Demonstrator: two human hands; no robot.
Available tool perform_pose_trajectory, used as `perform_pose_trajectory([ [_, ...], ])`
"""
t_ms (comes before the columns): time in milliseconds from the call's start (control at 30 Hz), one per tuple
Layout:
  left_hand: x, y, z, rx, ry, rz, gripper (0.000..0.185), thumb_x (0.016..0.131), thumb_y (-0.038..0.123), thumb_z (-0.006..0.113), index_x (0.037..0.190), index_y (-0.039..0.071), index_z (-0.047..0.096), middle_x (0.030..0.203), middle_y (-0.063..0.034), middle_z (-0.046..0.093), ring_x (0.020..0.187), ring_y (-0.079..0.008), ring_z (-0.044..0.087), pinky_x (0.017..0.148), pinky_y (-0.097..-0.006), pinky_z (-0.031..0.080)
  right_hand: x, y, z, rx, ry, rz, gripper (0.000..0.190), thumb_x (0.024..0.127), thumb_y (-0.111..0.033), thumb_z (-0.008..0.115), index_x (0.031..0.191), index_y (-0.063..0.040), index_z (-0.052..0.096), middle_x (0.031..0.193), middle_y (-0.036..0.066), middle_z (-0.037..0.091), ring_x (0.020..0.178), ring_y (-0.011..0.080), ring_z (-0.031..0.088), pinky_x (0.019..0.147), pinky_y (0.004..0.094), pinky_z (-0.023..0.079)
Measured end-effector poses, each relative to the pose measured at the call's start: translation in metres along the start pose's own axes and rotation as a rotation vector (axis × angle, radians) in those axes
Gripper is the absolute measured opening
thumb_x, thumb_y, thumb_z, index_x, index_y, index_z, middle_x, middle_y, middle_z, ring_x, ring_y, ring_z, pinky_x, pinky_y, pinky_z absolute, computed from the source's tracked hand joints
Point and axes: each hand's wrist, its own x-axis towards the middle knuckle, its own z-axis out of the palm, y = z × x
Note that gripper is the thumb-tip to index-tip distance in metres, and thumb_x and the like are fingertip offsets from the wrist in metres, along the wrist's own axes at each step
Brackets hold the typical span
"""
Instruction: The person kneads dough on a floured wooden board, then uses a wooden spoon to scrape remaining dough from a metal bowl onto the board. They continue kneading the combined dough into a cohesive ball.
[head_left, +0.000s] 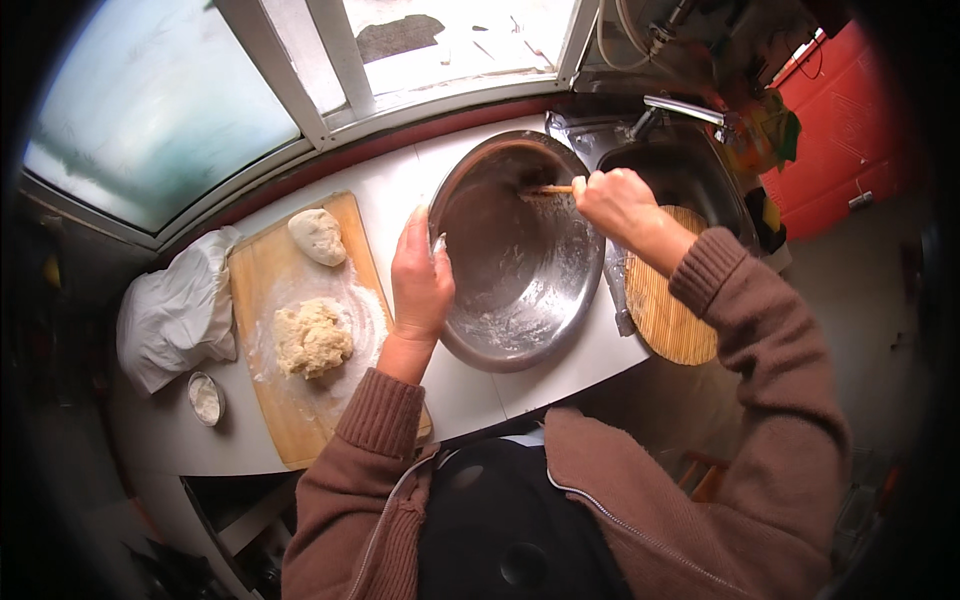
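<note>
A large metal bowl (517, 255) stands on the white counter, its inner wall streaked with flour residue. My left hand (424, 274) grips the bowl's left rim. My right hand (615, 202), at the right rim, is closed around the wooden handle of a utensil (551, 190) whose head is against the inside of the bowl; its exact kind cannot be made out. To the left lies a wooden board (289, 420) dusted with flour. It bears a rough, shaggy lump of dough (311, 339) and, farther back, a smoother dough piece (318, 236).
Left of the board are a white cloth or bag (176, 311) and a small bowl of white powder (205, 399). A sink (660, 161) with a chrome faucet (686, 110) is at the right, a round slatted mat (671, 315) before it. A window (165, 112) borders the counter's back.
</note>
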Motion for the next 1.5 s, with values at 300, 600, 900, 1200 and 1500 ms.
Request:
perform_pose_trajectory([
  [300, -0.009, 0.008, -0.003, 0.015, 0.046, 0.026, 0.057, 0.074, -0.011, 0.050, 0.130, -0.007, 0.040, 0.124, -0.0271, 0.051, 0.116, -0.0405, 0.050, 0.100, -0.0411, 0.040, -0.067, -0.073, -0.017, 0.715, -0.390, 0.012, 0.019, 0.081, -0.012, 0.050, 0.085, -0.006, 0.068, 0.079, 0.012, 0.068, 0.079, 0.0292, 0.067, 0.071, 0.0414, 0.053],
  [600, -0.016, 0.000, -0.001, 0.037, 0.090, 0.076, 0.050, 0.079, -0.007, 0.051, 0.129, -0.005, 0.043, 0.119, -0.0237, 0.056, 0.110, -0.0353, 0.057, 0.094, -0.0373, 0.045, -0.073, -0.057, 0.004, 0.620, -0.265, 0.098, 0.017, 0.081, -0.013, 0.054, 0.088, -0.002, 0.066, 0.069, 0.016, 0.065, 0.063, 0.0292, 0.066, 0.057, 0.0384, 0.053],
  [900, -0.033, -0.009, -0.007, -0.087, 0.166, -0.117, 0.048, 0.080, -0.007, 0.051, 0.128, -0.004, 0.045, 0.110, -0.0196, 0.061, 0.102, -0.0282, 0.061, 0.089, -0.0338, 0.047, -0.061, -0.130, 0.007, 2.122, -0.472, 0.304, 0.033, 0.086, -0.019, 0.062, 0.114, -0.001, 0.063, 0.066, 0.003, 0.057, 0.057, 0.0096, 0.051, 0.050, 0.0274, 0.043],
  [1200, -0.036, -0.020, -0.013, -0.053, 0.147, -0.204, 0.051, 0.079, -0.006, 0.050, 0.129, -0.007, 0.040, 0.116, -0.0262, 0.057, 0.106, -0.0359, 0.059, 0.091, -0.0371, 0.045, -0.062, -0.084, 0.015, 0.379, 0.019, 0.239, 0.011, 0.087, -0.013, 0.050, 0.097, -0.009, 0.054, 0.063, 0.008, 0.061, 0.053, 0.0233, 0.063, 0.047, 0.0365, 0.051],
  [1500, -0.042, -0.024, -0.013, -0.057, 0.187, -0.233, 0.050, 0.080, -0.004, 0.052, 0.128, -0.007, 0.041, 0.111, -0.0262, 0.060, 0.102, -0.0360, 0.060, 0.089, -0.0379, 0.046, -0.065, -0.070, 0.010, 0.365, 0.070, 0.291, 0.013, 0.087, -0.012, 0.050, 0.095, -0.004, 0.055, 0.063, 0.007, 0.062, 0.055, 0.0242, 0.064, 0.046, 0.0358, 0.050],
])
